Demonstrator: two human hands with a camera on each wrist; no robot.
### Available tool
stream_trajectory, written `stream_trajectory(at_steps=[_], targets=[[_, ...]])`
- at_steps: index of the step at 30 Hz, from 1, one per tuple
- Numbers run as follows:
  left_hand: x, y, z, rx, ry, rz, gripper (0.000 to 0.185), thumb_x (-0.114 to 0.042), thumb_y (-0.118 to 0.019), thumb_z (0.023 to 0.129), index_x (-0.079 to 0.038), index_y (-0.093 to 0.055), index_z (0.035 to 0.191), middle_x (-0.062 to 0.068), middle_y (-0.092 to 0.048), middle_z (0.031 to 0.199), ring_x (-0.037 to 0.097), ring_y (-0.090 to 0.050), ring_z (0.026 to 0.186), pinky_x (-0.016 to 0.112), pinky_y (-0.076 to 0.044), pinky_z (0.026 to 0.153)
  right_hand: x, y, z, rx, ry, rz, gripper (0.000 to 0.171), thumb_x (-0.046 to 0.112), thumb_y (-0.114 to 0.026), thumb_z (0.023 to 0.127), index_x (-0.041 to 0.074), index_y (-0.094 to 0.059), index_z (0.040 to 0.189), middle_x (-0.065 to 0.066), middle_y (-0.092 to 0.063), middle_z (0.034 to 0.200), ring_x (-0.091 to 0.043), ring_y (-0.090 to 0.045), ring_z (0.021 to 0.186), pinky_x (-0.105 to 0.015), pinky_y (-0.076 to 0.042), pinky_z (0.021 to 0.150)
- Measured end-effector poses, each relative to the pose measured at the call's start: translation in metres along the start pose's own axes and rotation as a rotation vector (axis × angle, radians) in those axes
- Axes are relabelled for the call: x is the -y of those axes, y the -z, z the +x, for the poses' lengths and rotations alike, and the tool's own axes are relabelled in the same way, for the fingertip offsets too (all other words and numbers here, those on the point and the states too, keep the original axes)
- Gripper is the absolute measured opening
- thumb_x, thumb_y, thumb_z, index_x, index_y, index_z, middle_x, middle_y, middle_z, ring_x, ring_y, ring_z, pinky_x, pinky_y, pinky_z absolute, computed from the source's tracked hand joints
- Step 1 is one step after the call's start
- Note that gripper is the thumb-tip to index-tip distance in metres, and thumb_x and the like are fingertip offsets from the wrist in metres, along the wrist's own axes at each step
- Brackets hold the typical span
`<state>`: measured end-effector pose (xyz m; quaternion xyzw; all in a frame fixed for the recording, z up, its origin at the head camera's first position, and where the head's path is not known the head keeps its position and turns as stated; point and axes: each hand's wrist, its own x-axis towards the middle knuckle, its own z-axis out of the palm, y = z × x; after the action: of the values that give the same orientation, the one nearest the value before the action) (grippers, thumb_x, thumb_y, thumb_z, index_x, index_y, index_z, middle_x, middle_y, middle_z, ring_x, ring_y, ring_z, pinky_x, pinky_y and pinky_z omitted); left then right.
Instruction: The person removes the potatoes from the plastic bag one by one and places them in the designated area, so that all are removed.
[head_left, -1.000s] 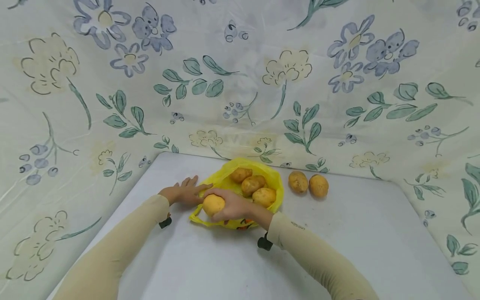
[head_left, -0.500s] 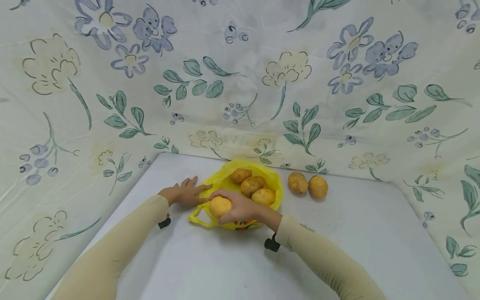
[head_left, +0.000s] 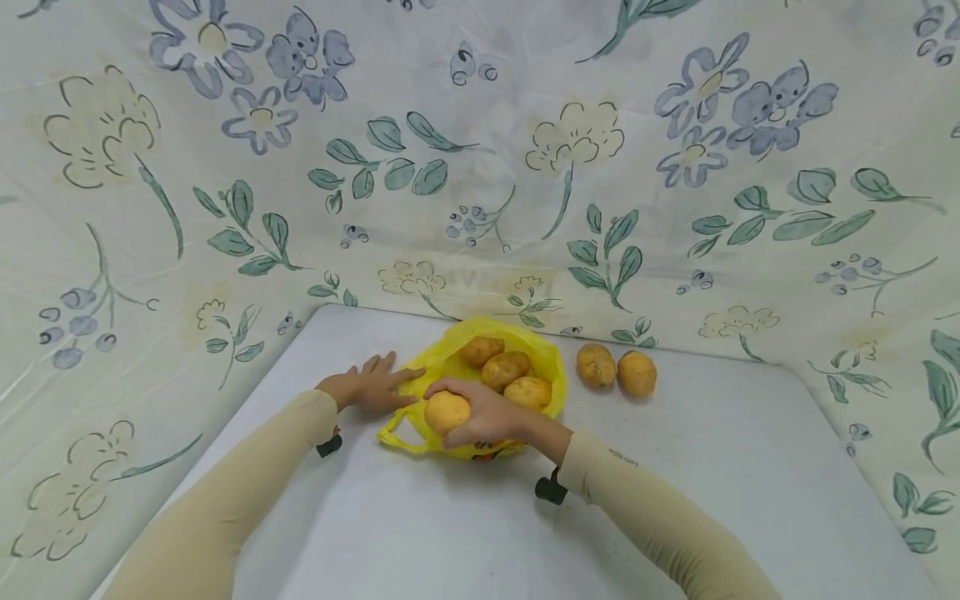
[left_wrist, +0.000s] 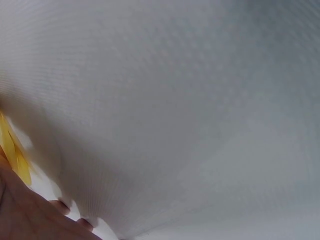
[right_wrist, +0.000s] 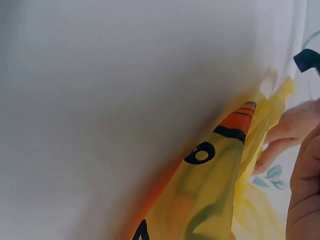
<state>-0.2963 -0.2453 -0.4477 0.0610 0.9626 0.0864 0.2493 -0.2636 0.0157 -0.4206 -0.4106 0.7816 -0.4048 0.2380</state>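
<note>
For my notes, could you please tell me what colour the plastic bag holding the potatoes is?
The plastic bag is yellow, with orange and black print on its side; the right wrist view shows it best.

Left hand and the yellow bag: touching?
Touching. In the head view the left hand lies flat on the table with its fingertips on the yellow bag at its left edge; the left wrist view shows yellow plastic against the hand.

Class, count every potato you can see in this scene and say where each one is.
6. One potato is gripped in the right hand; three lie in the yellow bag; two sit on the table beside it. Others may be hidden in the bag.
</note>
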Motion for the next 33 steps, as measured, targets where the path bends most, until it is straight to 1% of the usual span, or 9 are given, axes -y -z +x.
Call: stream_trajectory(at_steps=[4,6,13,19,24,28,33], targets=[[0.0,0.001,-0.001,0.001,-0.003,0.0,0.076,-0.072,-0.044,0.091,-0.036,-0.026,0.156,0.025,0.003,0.165,0.054,0.001,0.148,0.076,-0.002,0.112,0.002,-0.001,-0.002,0.015,-0.002,-0.007,0.065,0.022,-0.074,0.076,0.021,-0.049,0.136,0.0,-0.055,0.117,-0.016,-0.057,0.094,-0.029,-0.052,0.074],[0.0,0.0,-0.001,0.001,-0.001,-0.003,0.076,-0.072,-0.044,0.091,-0.036,-0.026,0.156,0.025,0.003,0.165,0.054,0.001,0.148,0.076,-0.003,0.112,0.002,-0.002,-0.003,0.016,-0.004,-0.006,0.066,0.023,-0.075,0.076,0.021,-0.049,0.136,0.001,-0.054,0.118,-0.016,-0.057,0.094,-0.029,-0.052,0.075],[-0.001,0.0,-0.002,0.001,-0.003,0.016,0.075,-0.071,-0.044,0.092,-0.037,-0.026,0.156,0.025,0.002,0.165,0.054,0.0,0.148,0.076,-0.004,0.112,0.002,-0.002,-0.005,0.013,-0.011,-0.031,0.065,0.024,-0.075,0.076,0.023,-0.049,0.135,0.002,-0.055,0.117,-0.015,-0.057,0.095,-0.028,-0.052,0.077],[-0.001,0.001,-0.001,0.0,-0.001,0.01,0.076,-0.072,-0.044,0.091,-0.036,-0.026,0.156,0.025,0.002,0.165,0.054,0.0,0.148,0.077,-0.004,0.112,0.007,0.003,-0.006,0.003,-0.004,-0.009,0.062,0.023,-0.076,0.074,0.03,-0.051,0.131,0.001,-0.056,0.116,-0.016,-0.058,0.095,-0.029,-0.053,0.078],[0.0,0.0,0.0,0.002,0.007,0.012,0.077,-0.072,-0.044,0.091,-0.036,-0.026,0.156,0.025,0.002,0.164,0.054,-0.001,0.148,0.076,-0.004,0.112,0.009,0.008,-0.006,0.002,0.023,-0.011,0.062,0.022,-0.075,0.075,0.03,-0.05,0.131,0.001,-0.056,0.116,-0.016,-0.058,0.096,-0.029,-0.053,0.078],[0.0,0.0,0.0,0.001,0.009,0.011,0.077,-0.072,-0.044,0.091,-0.036,-0.026,0.156,0.025,0.002,0.165,0.054,0.0,0.148,0.076,-0.003,0.112,0.009,0.009,-0.007,0.005,0.025,-0.014,0.061,0.023,-0.073,0.076,0.032,-0.049,0.131,0.002,-0.056,0.116,-0.017,-0.058,0.096,-0.029,-0.053,0.078],[0.0,0.0,0.0,-0.003,0.008,0.008,0.077,-0.073,-0.043,0.091,-0.037,-0.026,0.156,0.025,0.002,0.165,0.054,0.0,0.148,0.076,-0.003,0.112,0.008,0.01,-0.008,0.005,0.039,-0.013,0.06,0.023,-0.074,0.076,0.031,-0.049,0.13,0.001,-0.056,0.117,-0.017,-0.058,0.096,-0.03,-0.053,0.077]])
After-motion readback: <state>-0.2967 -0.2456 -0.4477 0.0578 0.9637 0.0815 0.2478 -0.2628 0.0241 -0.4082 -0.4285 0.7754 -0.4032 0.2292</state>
